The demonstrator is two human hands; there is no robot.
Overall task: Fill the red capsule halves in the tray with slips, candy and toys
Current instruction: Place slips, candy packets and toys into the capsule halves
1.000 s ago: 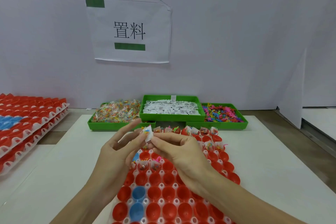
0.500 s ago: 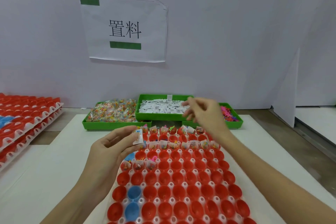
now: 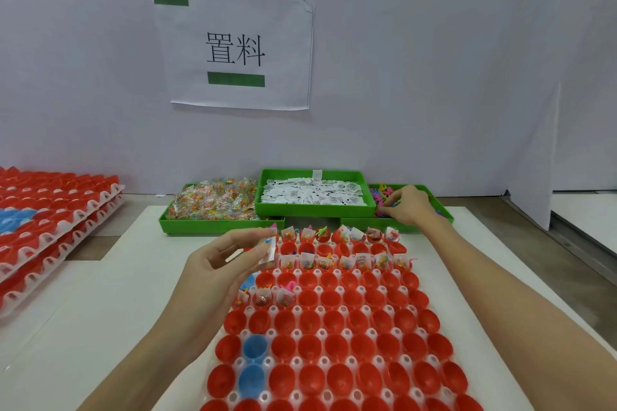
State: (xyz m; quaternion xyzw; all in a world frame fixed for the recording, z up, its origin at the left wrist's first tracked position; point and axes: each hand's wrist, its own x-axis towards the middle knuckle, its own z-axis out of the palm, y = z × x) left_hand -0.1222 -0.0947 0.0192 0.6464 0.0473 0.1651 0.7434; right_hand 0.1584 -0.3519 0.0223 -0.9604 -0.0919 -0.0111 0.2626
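Mid-fill: left hand (image 3: 222, 264) pinching slip and candy packet (image 3: 268, 248), right hand (image 3: 405, 205) seemingly closing on toys (image 3: 384, 193) far right; next, drop all into an empty red capsule half (image 3: 309, 299).

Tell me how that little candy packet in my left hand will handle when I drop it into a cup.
The candy packet looks like thin clear film, so probably light, floppy and slightly slippery. Filled packets poke above their cups, so it may not sit flat.

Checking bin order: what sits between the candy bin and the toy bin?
In the head view, the green slip bin, full of white slips, sits between them.
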